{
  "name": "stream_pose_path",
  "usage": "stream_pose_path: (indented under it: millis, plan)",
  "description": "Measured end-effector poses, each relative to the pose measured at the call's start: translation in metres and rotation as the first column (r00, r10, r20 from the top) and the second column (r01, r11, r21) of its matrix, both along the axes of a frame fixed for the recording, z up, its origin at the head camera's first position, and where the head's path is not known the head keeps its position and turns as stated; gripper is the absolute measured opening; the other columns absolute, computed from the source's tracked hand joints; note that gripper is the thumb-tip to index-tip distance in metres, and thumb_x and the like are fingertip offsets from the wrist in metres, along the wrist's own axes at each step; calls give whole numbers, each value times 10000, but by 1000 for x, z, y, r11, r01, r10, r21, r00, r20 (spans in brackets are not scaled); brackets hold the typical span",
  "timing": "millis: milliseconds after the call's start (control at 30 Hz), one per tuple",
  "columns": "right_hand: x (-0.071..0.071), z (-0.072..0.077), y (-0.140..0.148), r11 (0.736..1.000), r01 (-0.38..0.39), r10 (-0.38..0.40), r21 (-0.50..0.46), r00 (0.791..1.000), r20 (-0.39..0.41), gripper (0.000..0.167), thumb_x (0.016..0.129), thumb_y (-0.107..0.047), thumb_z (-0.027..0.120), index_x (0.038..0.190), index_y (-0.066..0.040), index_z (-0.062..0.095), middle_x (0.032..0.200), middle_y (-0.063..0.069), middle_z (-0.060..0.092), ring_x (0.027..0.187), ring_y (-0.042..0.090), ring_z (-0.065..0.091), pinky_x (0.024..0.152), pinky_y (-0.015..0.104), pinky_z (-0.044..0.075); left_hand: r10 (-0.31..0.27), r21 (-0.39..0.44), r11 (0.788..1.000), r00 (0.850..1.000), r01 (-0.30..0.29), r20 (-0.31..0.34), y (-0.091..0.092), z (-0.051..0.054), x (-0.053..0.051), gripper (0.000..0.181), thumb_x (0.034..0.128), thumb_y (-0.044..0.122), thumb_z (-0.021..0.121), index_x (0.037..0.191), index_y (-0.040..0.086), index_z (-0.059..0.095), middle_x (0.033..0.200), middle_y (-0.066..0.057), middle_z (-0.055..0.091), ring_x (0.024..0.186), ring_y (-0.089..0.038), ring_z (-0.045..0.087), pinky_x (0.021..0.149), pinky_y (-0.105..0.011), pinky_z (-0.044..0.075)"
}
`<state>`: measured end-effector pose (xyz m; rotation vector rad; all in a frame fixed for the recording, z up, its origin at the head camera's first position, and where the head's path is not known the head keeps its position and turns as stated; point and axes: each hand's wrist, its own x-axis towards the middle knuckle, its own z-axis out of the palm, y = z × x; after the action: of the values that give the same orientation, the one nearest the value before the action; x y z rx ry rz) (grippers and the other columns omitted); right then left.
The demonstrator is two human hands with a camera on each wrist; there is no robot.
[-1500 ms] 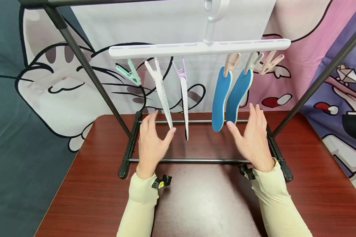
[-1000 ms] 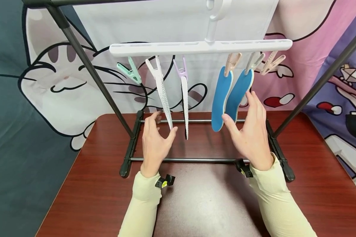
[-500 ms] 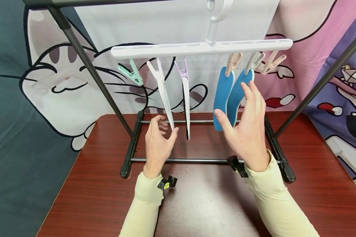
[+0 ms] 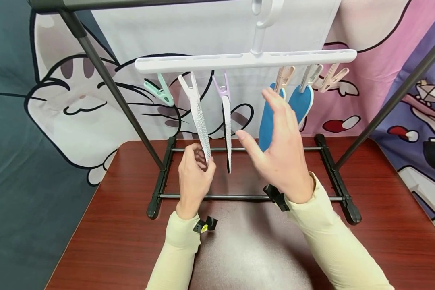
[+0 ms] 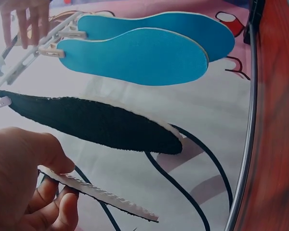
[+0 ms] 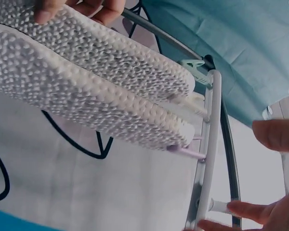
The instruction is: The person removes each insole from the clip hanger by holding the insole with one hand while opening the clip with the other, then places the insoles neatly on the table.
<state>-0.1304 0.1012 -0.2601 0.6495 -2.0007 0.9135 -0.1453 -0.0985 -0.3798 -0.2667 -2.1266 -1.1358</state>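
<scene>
White insole point(image 4: 201, 125) in left hand point(image 4: 194, 177)

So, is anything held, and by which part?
The left hand pinches the leftmost insole by its edge, below the clip; the right hand holds nothing.

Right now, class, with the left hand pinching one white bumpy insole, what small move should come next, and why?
Probably reach across with the right hand and squeeze the white clothespin open: it clamps the top of the white bumpy insole whose lower end the left hand pinches, while the right hand is open and holds nothing.
</scene>
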Motion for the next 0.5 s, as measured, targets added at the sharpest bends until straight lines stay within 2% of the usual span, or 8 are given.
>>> stream_pose_path:
  millis: [100, 267, 500]
  plan:
    - [-3, 4, -6, 998, -53, 54, 17, 998, -18, 716, 894, -303, 726, 1450, 49, 442, 1473, 189, 486, 1395, 269, 419, 1153, 423, 294, -2, 5, 1000, 1000, 2, -3, 0, 0, 1, 353, 813, 18, 693, 1134, -5, 547, 908, -94, 609, 711, -153, 632, 619, -271, 531]
    - [-5, 8, -15, 997, -78, 79, 8, 996, -36, 673, 889, -288, 737, 1423, 35, 484, 1457, 196, 501, 1378, 280, 436, 1142, 429, 304, 3, 4, 1000, 1000, -3, -9, 0, 0, 1, 318, 798, 12, 676, 1085, 4, 538, 892, -89, 606, 677, -135, 621, 603, -259, 520]
    - [-3, 19, -31, 988, -151, 150, -12, 985, -82, 584, 896, -216, 730, 1368, 59, 524, 1372, 197, 561, 1246, 292, 525, 1016, 401, 417, 12, 5, 1000, 1000, -12, -7, 1, 0, 1, 290, 785, 19, 667, 1043, 14, 535, 883, -79, 599, 670, -120, 614, 590, -245, 512]
